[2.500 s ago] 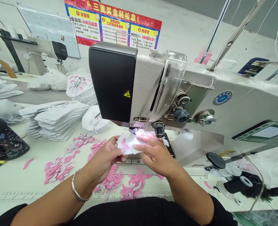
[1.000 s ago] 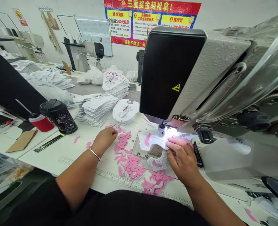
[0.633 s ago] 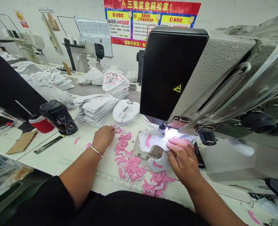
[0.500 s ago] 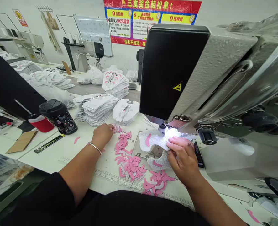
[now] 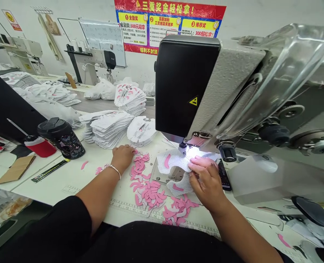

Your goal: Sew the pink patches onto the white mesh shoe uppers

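My right hand [image 5: 207,179] presses its fingers and thumb on a white mesh fabric piece [image 5: 175,160] with a curved cut-out and pink strips on it. This piece lies beneath the lit needle area of a sewing machine [image 5: 187,87]. At the far end of a spread of small curved pink pieces [image 5: 151,193] is my left hand [image 5: 123,157]. Its fingers are bent down and together among the pieces, with their tips mostly hidden. A pink edge shows beside them, but what they hold I cannot make out.
Stacks of white cut pieces [image 5: 111,128] and a rounded white stack [image 5: 142,130] stand behind my left hand. To the left are a dark tumbler [image 5: 61,138], a red bottle [image 5: 39,146] and cardboard [image 5: 16,170]. A phone [image 5: 224,175] lies right of the needle.
The view has shifted slightly. My left hand has moved a little right along the pink pieces, uncovering some to its left. My right hand stays on the mesh piece.
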`<action>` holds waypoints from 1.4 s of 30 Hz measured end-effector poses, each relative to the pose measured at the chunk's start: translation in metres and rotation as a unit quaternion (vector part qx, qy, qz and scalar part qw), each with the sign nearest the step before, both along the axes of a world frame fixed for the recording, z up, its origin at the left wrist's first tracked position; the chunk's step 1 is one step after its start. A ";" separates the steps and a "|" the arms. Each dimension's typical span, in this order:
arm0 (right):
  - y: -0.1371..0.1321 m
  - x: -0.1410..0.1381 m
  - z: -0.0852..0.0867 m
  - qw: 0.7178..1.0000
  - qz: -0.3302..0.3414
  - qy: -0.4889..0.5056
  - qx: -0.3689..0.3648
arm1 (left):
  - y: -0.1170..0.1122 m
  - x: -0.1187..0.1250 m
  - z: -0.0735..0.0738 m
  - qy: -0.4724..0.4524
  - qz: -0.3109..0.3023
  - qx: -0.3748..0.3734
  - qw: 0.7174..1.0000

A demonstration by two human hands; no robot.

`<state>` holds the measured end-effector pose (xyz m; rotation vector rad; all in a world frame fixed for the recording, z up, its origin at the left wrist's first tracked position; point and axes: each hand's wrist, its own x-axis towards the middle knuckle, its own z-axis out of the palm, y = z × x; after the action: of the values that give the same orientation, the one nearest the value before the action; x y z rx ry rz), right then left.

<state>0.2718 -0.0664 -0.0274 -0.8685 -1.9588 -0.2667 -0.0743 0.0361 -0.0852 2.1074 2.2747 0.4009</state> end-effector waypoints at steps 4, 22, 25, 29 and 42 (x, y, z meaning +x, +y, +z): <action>0.002 -0.001 0.000 1.000 0.006 0.003 0.008 | -0.004 0.004 0.010 -0.035 0.025 0.050 0.998; -0.043 -0.016 0.043 0.903 0.168 0.085 -0.387 | -0.143 0.103 0.111 -0.275 -0.427 0.223 0.832; -0.043 -0.021 0.038 0.831 0.213 0.157 -0.489 | -0.144 0.111 0.110 -0.311 -0.426 0.201 0.825; -0.041 -0.022 0.031 0.780 0.246 0.236 -0.525 | -0.144 0.117 0.110 -0.362 -0.417 0.169 0.817; -0.041 -0.019 0.040 0.869 0.244 0.134 -0.409 | -0.144 0.128 0.113 -0.506 -0.257 -0.035 0.823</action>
<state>0.2524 -0.1070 0.0129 -0.8118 -1.9315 1.0000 0.0537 -0.1077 0.0281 1.6863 1.0631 1.0450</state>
